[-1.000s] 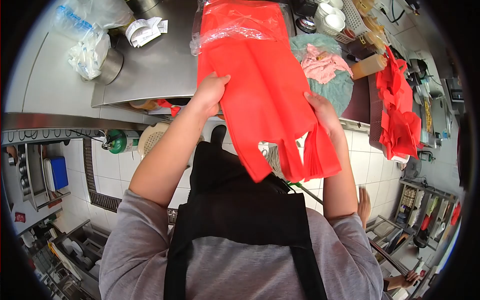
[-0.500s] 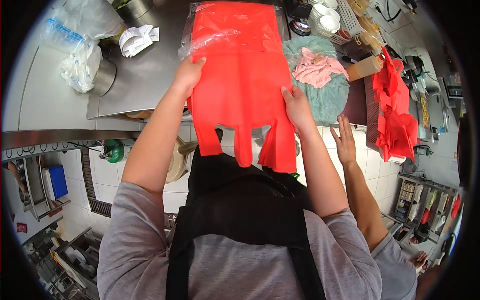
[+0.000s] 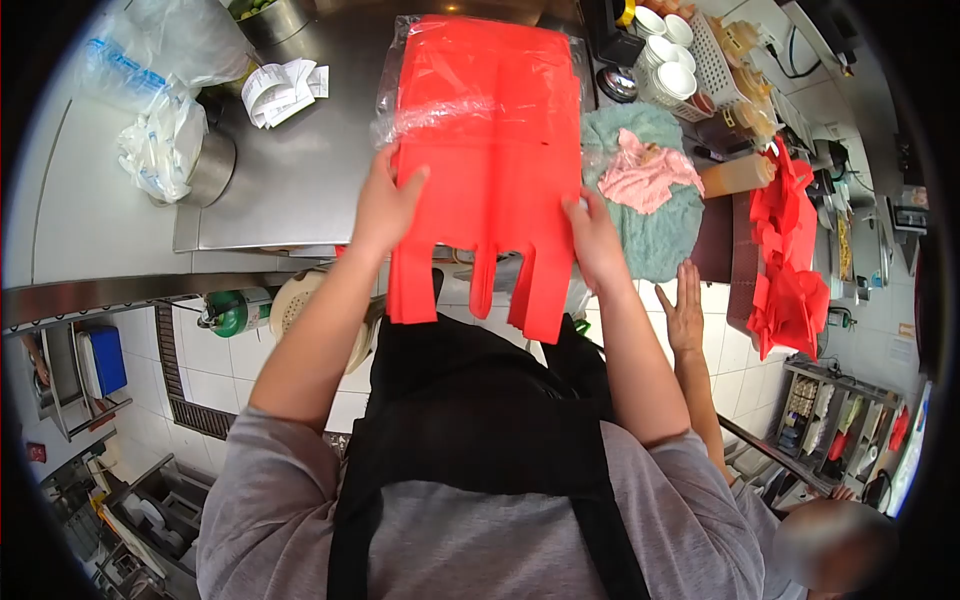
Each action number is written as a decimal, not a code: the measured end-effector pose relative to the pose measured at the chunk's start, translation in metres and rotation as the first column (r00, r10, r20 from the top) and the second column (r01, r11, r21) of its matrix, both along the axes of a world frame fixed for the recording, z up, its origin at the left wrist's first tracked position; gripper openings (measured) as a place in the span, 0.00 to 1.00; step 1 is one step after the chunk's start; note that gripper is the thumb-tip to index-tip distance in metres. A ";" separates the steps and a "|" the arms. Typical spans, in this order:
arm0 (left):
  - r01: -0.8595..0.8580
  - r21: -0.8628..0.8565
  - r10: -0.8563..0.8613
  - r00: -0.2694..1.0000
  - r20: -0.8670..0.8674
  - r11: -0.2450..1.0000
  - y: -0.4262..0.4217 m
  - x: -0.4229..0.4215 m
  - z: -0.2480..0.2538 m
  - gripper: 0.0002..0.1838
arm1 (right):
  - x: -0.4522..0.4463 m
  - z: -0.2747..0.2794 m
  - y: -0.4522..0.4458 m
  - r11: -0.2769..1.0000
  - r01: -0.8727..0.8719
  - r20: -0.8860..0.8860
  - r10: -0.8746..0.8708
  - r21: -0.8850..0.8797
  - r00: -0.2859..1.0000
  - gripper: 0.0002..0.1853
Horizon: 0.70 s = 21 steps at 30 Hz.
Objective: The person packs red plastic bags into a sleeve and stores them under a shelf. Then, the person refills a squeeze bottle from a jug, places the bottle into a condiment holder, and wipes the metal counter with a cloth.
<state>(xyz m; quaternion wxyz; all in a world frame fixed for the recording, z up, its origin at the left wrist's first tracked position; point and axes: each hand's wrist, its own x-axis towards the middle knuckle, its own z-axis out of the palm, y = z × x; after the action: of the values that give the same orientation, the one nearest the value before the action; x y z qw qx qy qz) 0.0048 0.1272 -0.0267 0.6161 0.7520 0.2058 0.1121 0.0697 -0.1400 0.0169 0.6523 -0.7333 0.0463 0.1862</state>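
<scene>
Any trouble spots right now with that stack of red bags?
The stack of red bags overhangs the counter edge, so it might slip if the left hand or right hand lets go. The co-worker's hand is close and could bump the right arm. The loose clear wrap may snag.

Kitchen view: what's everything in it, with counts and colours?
Bag stack: one, red, partly in clear plastic, between both hands
Counter: one, grey, beneath
Papers: several, white, counter's left
Pots: two, silver, upper left
Plastic bags: several, clear and white, far left
Cloths: two, pink on green, right
Bottle: one, amber, beyond cloths
Cups: several, white, upper right
Cylinder: one, green, lower left
Edge clutter: too small to count
Co-worker's hand: one, bare, right
Apron: one, black
Left hand, right hand: bare, at stack's edges
</scene>
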 end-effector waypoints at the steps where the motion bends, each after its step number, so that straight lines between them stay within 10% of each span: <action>1: 0.008 0.192 -0.004 1.000 -0.022 0.981 -0.005 -0.014 -0.003 0.29 | -0.008 -0.006 -0.006 0.997 -0.024 0.023 0.026 -0.068 0.999 0.22; 7: -0.164 -0.214 0.192 0.974 0.117 0.963 0.003 0.014 0.007 0.18 | 0.022 -0.003 0.017 0.997 0.070 0.119 -0.072 0.020 0.990 0.16; 11: -0.043 0.106 0.049 0.998 -0.050 0.993 0.004 -0.006 0.017 0.07 | 0.024 -0.017 0.011 0.990 0.034 0.303 0.009 -0.136 0.953 0.11; 13: 0.144 0.266 -0.154 0.988 0.018 0.953 0.006 -0.014 0.024 0.09 | 0.007 0.012 0.017 0.996 -0.057 0.047 0.060 -0.066 0.997 0.12; 21: 0.059 0.418 -0.128 0.982 0.139 0.906 0.028 0.016 0.036 0.08 | 0.033 -0.004 0.032 0.986 0.052 0.152 -0.028 -0.155 0.988 0.15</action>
<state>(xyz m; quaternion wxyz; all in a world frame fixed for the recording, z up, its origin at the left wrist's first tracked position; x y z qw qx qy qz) 0.0205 0.1547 0.0093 0.4630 0.8623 0.0899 0.1844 0.1028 -0.1076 0.0128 0.5970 -0.7938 0.0268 0.1132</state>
